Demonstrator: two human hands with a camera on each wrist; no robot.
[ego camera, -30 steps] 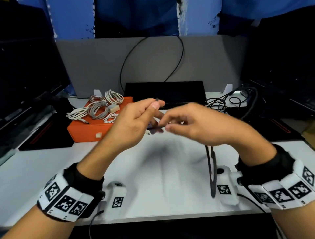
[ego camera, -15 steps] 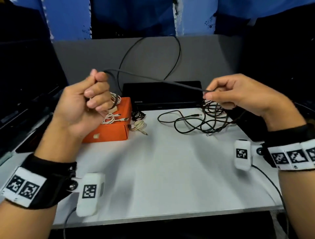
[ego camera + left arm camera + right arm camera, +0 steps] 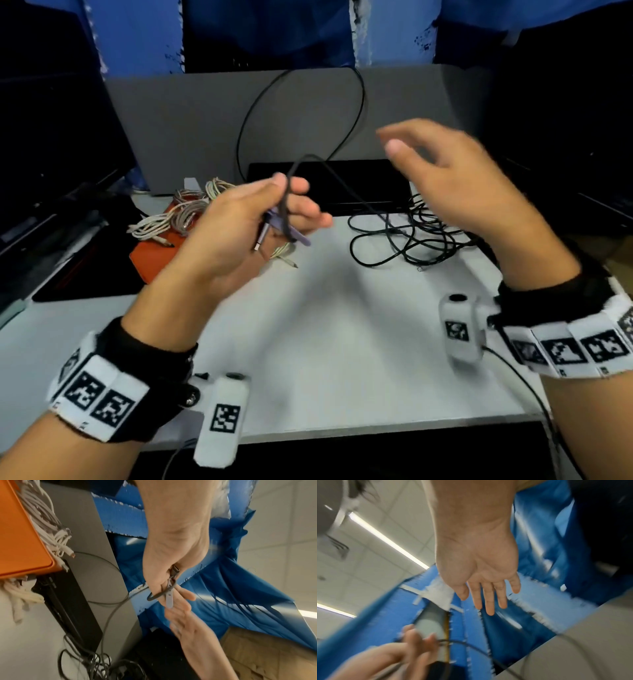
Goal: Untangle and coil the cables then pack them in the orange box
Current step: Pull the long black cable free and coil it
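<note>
Your right hand (image 3: 455, 178) is smeared by motion in the head view, so its fingertips are hard to read there; the right wrist view shows its grip (image 3: 481, 574) apart, fingers straight and holding nothing. Your left hand (image 3: 239, 233) hides most of the orange box (image 3: 150, 253); only a corner and part of the near wall show. Its grip is clamped on a black cable (image 3: 284, 205), pinched between thumb and fingers, with the plug end (image 3: 175, 570) tucked against the palm and a grey strap (image 3: 169, 599) hanging across the fingers. The cable arches up above the thumb and runs down to the right into the black tangle (image 3: 404, 240) on the desk (image 3: 342, 325), where single strands cannot be followed.

On the box lie white cables (image 3: 181, 216), coiled and heaped, with ends trailing over the left edge; the left wrist view shows more (image 3: 46, 524) along its rim. One pale coil (image 3: 284, 253) lies on the desk just beside the box, partly behind your hand.

The wrist bands (image 3: 96, 397) carry black-and-white square markers; no readable writing shows anywhere.
</note>
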